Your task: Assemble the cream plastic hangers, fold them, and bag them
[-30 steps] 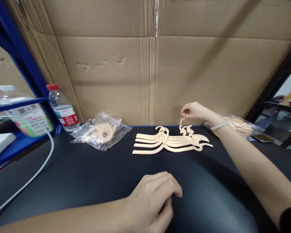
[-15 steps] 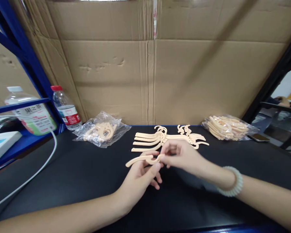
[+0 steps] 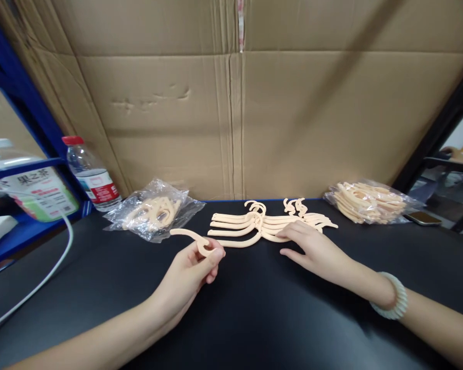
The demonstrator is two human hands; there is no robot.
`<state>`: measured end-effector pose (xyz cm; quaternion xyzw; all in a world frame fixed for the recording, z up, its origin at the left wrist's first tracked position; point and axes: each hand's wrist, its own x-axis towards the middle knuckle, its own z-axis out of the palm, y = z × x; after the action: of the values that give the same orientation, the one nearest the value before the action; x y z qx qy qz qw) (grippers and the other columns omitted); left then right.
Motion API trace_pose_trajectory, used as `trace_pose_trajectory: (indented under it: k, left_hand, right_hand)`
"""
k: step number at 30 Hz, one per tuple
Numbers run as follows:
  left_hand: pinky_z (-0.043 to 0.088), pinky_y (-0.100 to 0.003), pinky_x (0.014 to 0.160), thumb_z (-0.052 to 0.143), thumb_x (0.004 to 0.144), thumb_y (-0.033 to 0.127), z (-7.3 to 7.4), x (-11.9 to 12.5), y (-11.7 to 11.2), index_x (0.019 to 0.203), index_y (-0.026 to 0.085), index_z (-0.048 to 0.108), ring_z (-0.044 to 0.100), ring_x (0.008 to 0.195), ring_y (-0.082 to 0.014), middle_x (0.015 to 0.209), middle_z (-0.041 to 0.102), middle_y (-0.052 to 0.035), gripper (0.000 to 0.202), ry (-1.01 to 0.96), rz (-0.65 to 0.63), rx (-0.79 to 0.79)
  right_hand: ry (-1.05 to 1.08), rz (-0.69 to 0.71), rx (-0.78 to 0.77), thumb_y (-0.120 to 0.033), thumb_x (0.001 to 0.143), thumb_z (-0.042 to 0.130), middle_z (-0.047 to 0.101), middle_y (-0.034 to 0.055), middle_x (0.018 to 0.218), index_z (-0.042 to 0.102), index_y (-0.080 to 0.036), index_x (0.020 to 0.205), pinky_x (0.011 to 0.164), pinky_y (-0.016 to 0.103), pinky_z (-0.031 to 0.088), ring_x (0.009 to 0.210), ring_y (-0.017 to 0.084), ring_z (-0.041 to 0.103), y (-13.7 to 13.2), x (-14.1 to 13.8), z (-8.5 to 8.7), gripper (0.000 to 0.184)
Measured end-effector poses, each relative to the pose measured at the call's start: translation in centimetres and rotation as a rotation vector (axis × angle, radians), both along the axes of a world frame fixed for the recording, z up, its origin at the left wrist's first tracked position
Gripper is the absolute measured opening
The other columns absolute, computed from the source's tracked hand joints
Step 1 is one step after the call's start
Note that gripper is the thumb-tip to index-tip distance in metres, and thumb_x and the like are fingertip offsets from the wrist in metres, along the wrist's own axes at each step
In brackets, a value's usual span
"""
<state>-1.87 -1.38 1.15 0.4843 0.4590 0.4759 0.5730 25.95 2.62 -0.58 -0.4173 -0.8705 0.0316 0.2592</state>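
Observation:
Pinched between the thumb and fingers of my left hand (image 3: 196, 267) is a beige plastic hanger piece (image 3: 189, 235), a curved arm with a rounded, hook-like end near the thumb. My right hand (image 3: 312, 249) reaches over the right part of a row of beige hangers (image 3: 235, 242) lying flat on the black table. Its fingers are stretched out, thumb apart, and the fingertips are at the nearest hanger; whether they press on it I cannot tell. Small S-shaped hook pieces (image 3: 295, 206) lie just behind the row.
A clear bag of beige parts (image 3: 154, 213) lies at the left, and a fuller bag (image 3: 366, 201) at the right beside a phone (image 3: 423, 218). A red-capped bottle (image 3: 94, 177) stands by the blue shelf frame. A white cable (image 3: 57, 270) crosses the table's left side. Cardboard (image 3: 170, 113) forms the back.
My hands have parted. The left has drawn back to the left with the hanger piece; the right has let go of it and moved right, over the row of hangers. The view has shifted slightly.

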Motion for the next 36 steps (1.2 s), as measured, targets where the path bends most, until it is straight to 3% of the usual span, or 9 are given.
trace_pose_trajectory:
  k: [4,8,15,19,24,26,29,31,36]
  left_hand:
    - [0.036,-0.019,0.054,0.081,0.068,0.038,0.2,0.1,0.0,0.082,0.015,0.059,0.04,0.057,-0.0069,0.065,0.05,0.0047,0.035,-0.05,-0.002,-0.006]
    - [0.037,-0.021,0.056,0.08,0.07,0.037,0.1,0.3,-0.2,0.08,0.015,0.058,0.041,0.058,-0.008,0.065,0.049,0.0043,0.032,-0.085,-0.017,-0.012]
    - [0.036,-0.023,0.058,0.078,0.073,0.033,-0.5,-0.1,0.2,0.075,0.016,0.057,0.042,0.06,-0.0086,0.066,0.048,0.0037,0.028,-0.154,-0.04,-0.012]
    - [0.036,-0.023,0.059,0.077,0.074,0.032,-0.6,-0.3,0.2,0.076,0.016,0.057,0.042,0.063,-0.0093,0.07,0.049,0.0029,0.026,-0.157,-0.038,-0.014]
    - [0.042,-0.022,0.068,0.076,0.075,0.029,-0.2,-0.5,0.2,0.077,0.016,0.06,0.047,0.078,-0.0111,0.081,0.051,0.0009,0.021,-0.181,-0.025,-0.051]
    - [0.045,-0.025,0.077,0.075,0.077,0.027,-0.1,-0.6,0.3,0.079,0.017,0.061,0.05,0.084,-0.0122,0.089,0.054,-0.0001,0.017,-0.218,-0.043,-0.092]
    - [0.046,-0.033,0.09,0.073,0.08,0.024,0.0,-0.9,0.5,0.079,0.017,0.061,0.055,0.095,-0.0157,0.104,0.057,-0.0026,0.013,-0.283,-0.1,-0.132]
    - [0.045,-0.035,0.093,0.071,0.082,0.022,-0.1,-1.0,0.6,0.08,0.017,0.061,0.057,0.097,-0.017,0.105,0.058,-0.0028,0.011,-0.317,-0.152,-0.141]
    - [0.045,-0.034,0.093,0.067,0.085,0.021,-0.3,-1.2,0.8,0.081,0.016,0.061,0.06,0.088,-0.0149,0.1,0.06,-0.0028,0.009,-0.373,-0.233,-0.142]
  right_hand:
    - [-0.018,0.002,0.013,-0.019,0.087,0.059,0.061,0.0087,0.1,0.059,-0.019,0.102,0.085,0.043,0.048,0.097,0.025,0.056,0.2,0.0,-0.5,0.015]
    - [-0.017,-0.014,-0.014,-0.019,0.088,0.055,0.059,0.0066,0.091,0.055,-0.02,0.088,0.076,0.039,0.048,0.087,0.023,0.055,0.3,-0.1,-0.5,0.001]
    - [-0.02,-0.017,-0.094,-0.021,0.087,0.051,0.058,0.0021,0.079,0.046,-0.022,0.079,0.064,0.031,0.045,0.07,0.018,0.054,-0.6,0.6,0.5,0.009]
    - [0.102,-0.023,-0.098,-0.024,0.09,0.046,0.059,0.0016,0.077,0.044,-0.024,0.083,0.06,0.029,0.046,0.066,0.017,0.056,-1.1,0.9,1.3,0.008]
    - [0.274,0.03,-0.129,-0.027,0.092,0.046,0.065,0.0031,0.081,0.042,-0.026,0.1,0.066,0.032,0.051,0.073,0.02,0.064,-1.2,0.9,1.8,0.01]
    - [0.254,0.022,-0.12,-0.027,0.092,0.046,0.065,0.003,0.079,0.044,-0.026,0.103,0.065,0.033,0.051,0.073,0.021,0.065,-1.3,0.8,2.0,0.011]
    - [0.185,0.01,-0.09,-0.028,0.094,0.042,0.063,0.0024,0.074,0.048,-0.025,0.09,0.061,0.033,0.048,0.066,0.02,0.061,-1.6,0.7,2.2,0.007]
    - [0.173,0.0,-0.071,-0.029,0.095,0.041,0.06,0.0021,0.072,0.048,-0.025,0.084,0.059,0.032,0.046,0.063,0.019,0.057,-1.9,0.6,2.2,0.014]
    - [0.221,0.01,-0.054,-0.027,0.096,0.039,0.061,0.0039,0.079,0.05,-0.025,0.091,0.062,0.033,0.046,0.07,0.02,0.059,-2.2,0.7,1.9,0.012]
